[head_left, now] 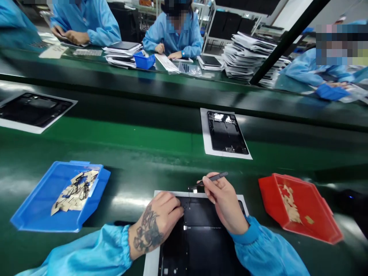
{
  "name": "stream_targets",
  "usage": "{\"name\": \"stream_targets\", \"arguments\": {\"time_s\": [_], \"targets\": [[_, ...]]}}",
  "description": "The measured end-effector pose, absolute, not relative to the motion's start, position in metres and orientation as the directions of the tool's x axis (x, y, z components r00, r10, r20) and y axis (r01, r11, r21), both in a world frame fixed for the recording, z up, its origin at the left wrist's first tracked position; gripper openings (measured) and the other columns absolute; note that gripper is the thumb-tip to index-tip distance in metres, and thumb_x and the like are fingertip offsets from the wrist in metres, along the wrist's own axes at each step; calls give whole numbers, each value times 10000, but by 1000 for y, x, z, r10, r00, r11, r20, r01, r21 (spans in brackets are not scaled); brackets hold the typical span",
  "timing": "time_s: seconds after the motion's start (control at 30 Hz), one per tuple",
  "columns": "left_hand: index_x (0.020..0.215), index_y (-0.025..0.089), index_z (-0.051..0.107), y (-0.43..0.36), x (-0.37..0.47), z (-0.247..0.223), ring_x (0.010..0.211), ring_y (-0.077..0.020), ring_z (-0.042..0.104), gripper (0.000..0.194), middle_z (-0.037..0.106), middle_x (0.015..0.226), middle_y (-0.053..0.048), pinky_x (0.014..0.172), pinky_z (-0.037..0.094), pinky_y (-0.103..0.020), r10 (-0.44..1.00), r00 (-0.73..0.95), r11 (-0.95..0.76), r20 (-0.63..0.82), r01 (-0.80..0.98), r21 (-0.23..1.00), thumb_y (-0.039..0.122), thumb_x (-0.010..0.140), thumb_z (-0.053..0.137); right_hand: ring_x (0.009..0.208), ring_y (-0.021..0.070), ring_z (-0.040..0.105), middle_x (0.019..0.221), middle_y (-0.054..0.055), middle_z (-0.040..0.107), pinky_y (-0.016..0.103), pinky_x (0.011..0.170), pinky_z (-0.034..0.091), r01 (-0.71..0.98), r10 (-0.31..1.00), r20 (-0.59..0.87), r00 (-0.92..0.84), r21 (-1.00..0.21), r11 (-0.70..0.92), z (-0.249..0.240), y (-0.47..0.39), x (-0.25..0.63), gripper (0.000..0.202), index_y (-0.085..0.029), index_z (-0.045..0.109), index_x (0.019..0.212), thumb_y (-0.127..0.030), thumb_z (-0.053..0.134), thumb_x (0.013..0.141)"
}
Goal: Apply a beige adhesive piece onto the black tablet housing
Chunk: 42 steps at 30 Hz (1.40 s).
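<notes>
A black tablet back panel (207, 245) lies on a white sheet (152, 260) right in front of me. My left hand (159, 218) rests over its upper left edge, fingers curled together; their tips are partly hidden, so what they hold, if anything, I cannot make out. Pinched in my right hand (224, 199) are dark tweezers (217, 176), held above the panel's top edge. At their tip hangs a small part with a shiny white piece (194, 190).
A blue bin (37, 203) with small beige and black pieces stands left; a red bin (316, 214) with beige scraps stands right. Farther off lie two more panels, one on the right (228, 134), one on the left (31, 109). Co-workers (179, 36) sit beyond a raised ledge.
</notes>
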State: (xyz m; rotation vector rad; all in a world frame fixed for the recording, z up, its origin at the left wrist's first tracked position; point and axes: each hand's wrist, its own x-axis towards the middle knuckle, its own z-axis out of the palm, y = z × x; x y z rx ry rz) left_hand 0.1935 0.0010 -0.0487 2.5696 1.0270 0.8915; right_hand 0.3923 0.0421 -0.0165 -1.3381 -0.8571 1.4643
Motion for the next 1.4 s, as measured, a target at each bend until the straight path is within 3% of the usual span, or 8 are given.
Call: {"name": "stream_targets", "arguments": {"time_s": [0.17, 0.27, 0.33, 0.43, 0.5, 0.57, 0.9, 1.4], "targets": [[1060, 104, 605, -9, 179, -47, 910, -204, 529, 223, 631, 975, -100, 806, 472, -378, 626, 653, -779, 427, 489, 394, 75, 884, 470, 469, 55, 434, 611, -28, 576, 132, 368, 275, -132, 932, -361, 29, -926, -354, -23, 36, 389, 363, -179, 514, 879, -412, 757, 746], [1068, 117, 608, -7, 176, -39, 868, -207, 536, 220, 615, 957, -105, 740, 476, -371, 679, 630, -721, 377, 479, 500, 129, 867, 519, 437, 54, 426, 572, -36, 575, 135, 365, 283, -94, 934, -357, 20, -930, -354, -27, 32, 388, 348, -185, 510, 889, -417, 739, 767], [1047, 112, 608, -6, 175, -35, 780, -182, 529, 214, 605, 879, -93, 663, 460, -336, 690, 590, -716, 419, 472, 513, 103, 856, 512, 406, 47, 405, 544, -48, 562, 135, 360, 283, -85, 928, -373, 17, -925, -370, -28, 30, 388, 337, -189, 505, 897, -419, 724, 785], [1105, 94, 586, -5, 176, -34, 658, -151, 496, 278, 592, 766, -64, 574, 415, -294, 627, 569, -774, 532, 529, 347, 47, 847, 495, 393, 57, 410, 529, -56, 547, 137, 345, 287, -91, 902, -431, -9, -898, -430, -28, 25, 386, 340, -194, 494, 897, -435, 710, 792], [1135, 104, 579, -5, 178, -35, 616, -142, 493, 296, 584, 723, -42, 548, 398, -283, 585, 619, -798, 524, 554, 236, 53, 852, 508, 393, 67, 419, 527, -57, 540, 142, 335, 292, -83, 884, -466, -44, -880, -468, -27, 23, 384, 337, -195, 489, 894, -442, 699, 798], [1098, 110, 595, -6, 180, -38, 593, -140, 496, 251, 567, 686, -24, 533, 388, -282, 574, 662, -808, 481, 552, 205, 76, 862, 514, 388, 71, 420, 526, -57, 540, 149, 335, 296, -56, 879, -472, -65, -878, -476, -27, 21, 382, 328, -196, 489, 894, -441, 688, 804], [1113, 82, 581, -7, 177, -42, 572, -156, 504, 277, 531, 660, -23, 507, 430, -291, 592, 709, -805, 383, 538, 249, 70, 869, 451, 480, 115, 531, 557, -29, 567, 210, 425, 371, 270, 965, -259, -47, -933, -238, -24, 16, 381, 204, -206, 528, 847, -381, 632, 844], [1118, 47, 567, -6, 177, -37, 573, -156, 538, 288, 545, 651, -30, 534, 489, -299, 594, 716, -804, 366, 525, 279, 63, 863, 434, 478, 126, 559, 558, -32, 566, 227, 461, 419, 327, 983, -178, -46, -933, -154, -23, 14, 378, 129, -211, 571, 811, -323, 631, 839]]}}
